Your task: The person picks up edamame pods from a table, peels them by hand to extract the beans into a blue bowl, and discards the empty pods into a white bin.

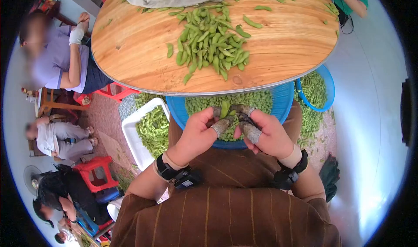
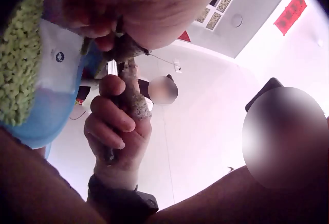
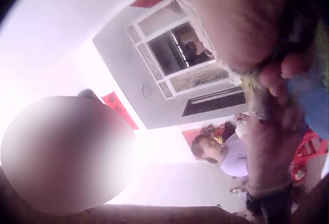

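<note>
Pod (image 1: 224, 109) held over the blue basin (image 1: 285, 105), above loose beans (image 1: 257, 100). Left hand (image 1: 197, 128) pinches it between finger and thumb; right hand (image 1: 273, 136) curls in on its right end, seemingly gripping it too, partly hidden. Wraps (image 1: 221, 126) cover several fingertips. Possible faults: wraps dull the touch, so pod may slip; a hard squeeze could send a bean over the near rim; a loose husk could foul the beans. Far side: pod pile (image 1: 209, 42) on counter (image 1: 135, 51). Left: white crate (image 1: 131, 131), more pods.
</note>
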A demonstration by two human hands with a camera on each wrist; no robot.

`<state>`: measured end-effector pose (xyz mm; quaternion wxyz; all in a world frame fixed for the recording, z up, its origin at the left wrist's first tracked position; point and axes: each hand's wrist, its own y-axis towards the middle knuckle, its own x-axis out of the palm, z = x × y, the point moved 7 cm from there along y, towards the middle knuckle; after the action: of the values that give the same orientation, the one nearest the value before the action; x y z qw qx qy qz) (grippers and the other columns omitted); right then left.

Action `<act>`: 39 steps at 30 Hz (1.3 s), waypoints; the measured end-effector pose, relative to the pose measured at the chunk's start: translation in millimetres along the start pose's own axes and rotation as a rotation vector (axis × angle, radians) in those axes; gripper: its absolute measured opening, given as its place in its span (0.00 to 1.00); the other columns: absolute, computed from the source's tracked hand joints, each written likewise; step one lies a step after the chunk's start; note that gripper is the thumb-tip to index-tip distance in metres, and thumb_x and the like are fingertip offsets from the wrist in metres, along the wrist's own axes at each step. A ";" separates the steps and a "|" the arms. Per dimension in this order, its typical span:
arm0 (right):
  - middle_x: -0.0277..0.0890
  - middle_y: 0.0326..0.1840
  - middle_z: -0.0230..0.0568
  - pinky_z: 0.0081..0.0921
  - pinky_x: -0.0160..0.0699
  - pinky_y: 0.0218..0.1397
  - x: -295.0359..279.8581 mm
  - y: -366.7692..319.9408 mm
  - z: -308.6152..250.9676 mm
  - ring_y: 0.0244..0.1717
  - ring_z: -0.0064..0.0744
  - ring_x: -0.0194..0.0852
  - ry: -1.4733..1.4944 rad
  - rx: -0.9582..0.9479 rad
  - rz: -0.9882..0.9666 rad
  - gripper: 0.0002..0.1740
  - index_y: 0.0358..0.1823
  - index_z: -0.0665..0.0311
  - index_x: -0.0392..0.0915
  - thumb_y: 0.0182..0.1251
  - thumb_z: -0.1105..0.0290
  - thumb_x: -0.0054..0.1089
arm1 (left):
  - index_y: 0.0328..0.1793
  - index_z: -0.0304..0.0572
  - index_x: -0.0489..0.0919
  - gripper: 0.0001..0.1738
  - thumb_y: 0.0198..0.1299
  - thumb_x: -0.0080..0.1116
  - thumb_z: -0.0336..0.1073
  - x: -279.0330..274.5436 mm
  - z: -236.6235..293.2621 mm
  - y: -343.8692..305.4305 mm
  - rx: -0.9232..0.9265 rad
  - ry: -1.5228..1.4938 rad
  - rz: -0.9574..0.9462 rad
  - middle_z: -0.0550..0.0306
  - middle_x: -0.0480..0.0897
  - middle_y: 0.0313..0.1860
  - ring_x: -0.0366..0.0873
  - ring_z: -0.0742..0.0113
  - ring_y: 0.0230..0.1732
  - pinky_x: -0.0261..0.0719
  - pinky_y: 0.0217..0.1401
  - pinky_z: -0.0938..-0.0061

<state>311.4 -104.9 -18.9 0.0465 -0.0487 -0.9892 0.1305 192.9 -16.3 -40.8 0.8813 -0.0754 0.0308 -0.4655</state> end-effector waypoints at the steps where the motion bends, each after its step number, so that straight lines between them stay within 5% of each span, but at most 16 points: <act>1: 0.75 0.28 0.30 0.15 0.69 0.19 -0.5 0.2 4.6 0.18 0.16 0.69 0.029 0.034 -0.045 0.15 0.52 0.65 0.70 0.64 0.76 0.45 | 0.51 0.35 0.76 0.11 0.64 0.54 0.28 0.0 0.9 0.3 -0.009 -0.015 -0.020 0.63 0.81 0.43 0.74 0.78 0.44 0.73 0.48 0.80; 3: 0.74 0.27 0.29 0.14 0.66 0.18 0.0 0.0 7.2 0.17 0.15 0.67 0.058 0.066 -0.087 0.15 0.53 0.64 0.71 0.65 0.76 0.46 | 0.51 0.34 0.76 0.11 0.64 0.54 0.28 1.1 1.2 0.7 -0.017 -0.029 -0.043 0.63 0.81 0.45 0.74 0.77 0.47 0.73 0.52 0.78; 6: 0.72 0.26 0.27 0.13 0.62 0.18 0.8 0.0 3.9 0.16 0.13 0.63 0.170 0.096 -0.065 0.15 0.55 0.63 0.72 0.68 0.73 0.47 | 0.54 0.35 0.75 0.13 0.64 0.54 0.30 -1.5 8.8 0.8 0.069 0.142 -0.040 0.61 0.81 0.41 0.75 0.76 0.38 0.73 0.42 0.80; 8: 0.72 0.29 0.30 0.13 0.59 0.18 8.0 -3.7 -1.6 0.17 0.13 0.59 0.526 0.106 -0.133 0.18 0.58 0.64 0.69 0.70 0.68 0.51 | 0.56 0.36 0.73 0.15 0.65 0.53 0.34 16.1 2.3 -3.8 -0.312 -0.912 -0.279 0.57 0.79 0.35 0.68 0.75 0.23 0.67 0.30 0.81; 11: 0.72 0.29 0.30 0.13 0.60 0.18 10.2 -6.4 -5.9 0.17 0.13 0.60 0.402 -0.021 -0.192 0.21 0.62 0.63 0.67 0.70 0.65 0.51 | 0.51 0.42 0.74 0.11 0.64 0.52 0.34 31.4 5.7 -8.9 -0.456 -1.028 -0.335 0.64 0.70 0.23 0.59 0.78 0.17 0.56 0.22 0.84; 15: 0.71 0.29 0.30 0.12 0.61 0.18 6.7 -9.7 -12.8 0.17 0.14 0.60 0.149 -0.144 -0.165 0.23 0.64 0.63 0.66 0.71 0.63 0.51 | 0.49 0.42 0.75 0.09 0.65 0.52 0.34 32.2 2.8 -9.4 -0.498 -1.020 -0.389 0.64 0.71 0.23 0.61 0.78 0.18 0.58 0.23 0.83; 17: 0.72 0.28 0.28 0.13 0.65 0.17 2.0 -4.8 -7.7 0.17 0.13 0.64 0.411 0.062 -0.084 0.13 0.54 0.62 0.72 0.71 0.69 0.48 | 0.46 0.41 0.77 0.10 0.61 0.58 0.36 13.7 7.2 2.6 -0.349 -0.450 -0.162 0.60 0.72 0.23 0.64 0.76 0.18 0.62 0.22 0.80; 18: 0.72 0.28 0.28 0.13 0.65 0.17 0.3 -3.4 -6.3 0.17 0.13 0.64 0.415 0.056 -0.079 0.13 0.54 0.62 0.72 0.71 0.69 0.48 | 0.46 0.41 0.77 0.10 0.61 0.58 0.36 15.3 8.8 2.6 -0.350 -0.444 -0.167 0.60 0.72 0.23 0.64 0.76 0.18 0.62 0.22 0.80; 20: 0.73 0.28 0.28 0.13 0.67 0.17 -0.6 -2.3 8.4 0.19 0.14 0.67 0.405 0.181 -0.067 0.11 0.50 0.63 0.73 0.70 0.70 0.47 | 0.39 0.40 0.77 0.11 0.52 0.65 0.35 2.8 50.5 3.2 0.285 0.673 0.074 0.54 0.74 0.24 0.68 0.68 0.18 0.68 0.23 0.73; 21: 0.73 0.28 0.28 0.13 0.67 0.17 -0.1 -2.3 7.8 0.19 0.14 0.67 0.410 0.177 -0.063 0.11 0.50 0.63 0.73 0.70 0.70 0.47 | 0.33 0.39 0.76 0.12 0.46 0.67 0.33 9.6 59.8 -0.7 0.478 0.902 0.044 0.49 0.74 0.25 0.73 0.56 0.22 0.71 0.25 0.65; 28: 0.74 0.28 0.28 0.14 0.69 0.17 5.6 -5.3 0.8 0.19 0.15 0.68 0.224 0.173 -0.018 0.11 0.49 0.64 0.73 0.69 0.73 0.44 | 0.31 0.39 0.75 0.09 0.47 0.64 0.30 17.3 60.0 -7.9 0.601 1.172 0.094 0.48 0.73 0.24 0.74 0.50 0.27 0.72 0.26 0.64; 31: 0.74 0.28 0.28 0.13 0.67 0.17 6.3 -7.1 -1.1 0.19 0.14 0.67 0.136 0.108 -0.017 0.11 0.50 0.64 0.73 0.69 0.71 0.47 | 0.33 0.39 0.75 0.05 0.54 0.60 0.31 5.5 52.1 -2.2 0.411 0.700 0.095 0.50 0.75 0.24 0.71 0.59 0.21 0.70 0.23 0.71; 33: 0.74 0.28 0.29 0.11 0.65 0.17 4.7 -7.5 1.2 0.18 0.12 0.66 0.087 0.069 -0.017 0.12 0.51 0.64 0.73 0.70 0.69 0.49 | 0.37 0.38 0.76 0.06 0.63 0.53 0.33 -0.9 14.2 -1.1 -0.293 -0.154 0.089 0.54 0.77 0.25 0.69 0.68 0.18 0.66 0.21 0.79; 34: 0.73 0.28 0.28 0.12 0.66 0.17 5.5 -7.5 3.7 0.18 0.13 0.65 0.177 0.034 -0.077 0.13 0.52 0.63 0.73 0.69 0.70 0.48 | 0.37 0.38 0.76 0.06 0.63 0.53 0.33 -3.8 13.4 -2.6 -0.293 -0.153 0.091 0.54 0.77 0.25 0.69 0.68 0.18 0.66 0.21 0.79; 36: 0.73 0.28 0.27 0.12 0.66 0.17 4.3 -8.7 2.6 0.18 0.13 0.64 0.266 -0.001 -0.138 0.14 0.53 0.63 0.73 0.68 0.71 0.46 | 0.40 0.37 0.76 0.10 0.67 0.47 0.36 13.4 8.9 -9.8 -0.437 -0.877 -0.127 0.56 0.79 0.27 0.68 0.75 0.17 0.64 0.21 0.83; 39: 0.72 0.27 0.26 0.12 0.64 0.17 3.6 -8.9 0.0 0.18 0.12 0.64 0.490 0.026 -0.196 0.10 0.47 0.62 0.74 0.69 0.70 0.47 | 0.43 0.39 0.75 0.07 0.66 0.50 0.34 16.5 13.7 -9.0 -0.386 -0.712 -0.125 0.55 0.80 0.28 0.69 0.74 0.18 0.65 0.21 0.82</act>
<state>307.1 -113.1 -16.3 0.2979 0.0179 -0.9466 0.1223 196.6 -33.5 -25.5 0.7766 -0.3975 -0.1941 -0.4486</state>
